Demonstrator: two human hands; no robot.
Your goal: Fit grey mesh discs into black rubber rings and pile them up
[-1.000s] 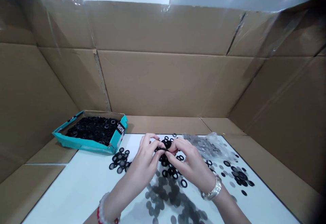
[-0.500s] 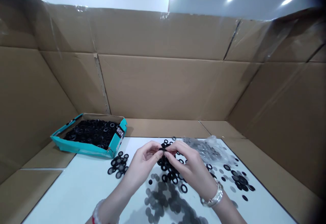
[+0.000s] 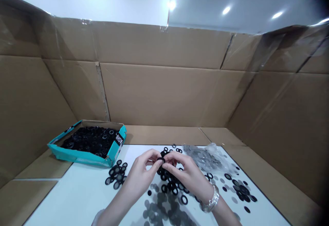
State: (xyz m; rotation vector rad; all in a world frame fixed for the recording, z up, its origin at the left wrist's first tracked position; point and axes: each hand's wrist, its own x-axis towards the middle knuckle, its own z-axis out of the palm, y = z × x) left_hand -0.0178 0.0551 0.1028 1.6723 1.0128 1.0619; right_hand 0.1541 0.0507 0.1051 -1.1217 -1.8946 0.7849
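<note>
Pinching a black ring point(image 3: 161, 159) between the left hand point(image 3: 140, 178) and right hand point(image 3: 186, 175), both nearly closed, fingertips meeting at lower centre of the frame above a loose scatter of black rings point(image 3: 169, 186) on the white worktop point(image 3: 64, 198). Teal cardboard tray point(image 3: 82, 156) of rings at left; clear bag of grey washers point(image 3: 207, 159) at right; open worktop at lower left; cardboard walls point(image 3: 164, 96) behind.
</note>
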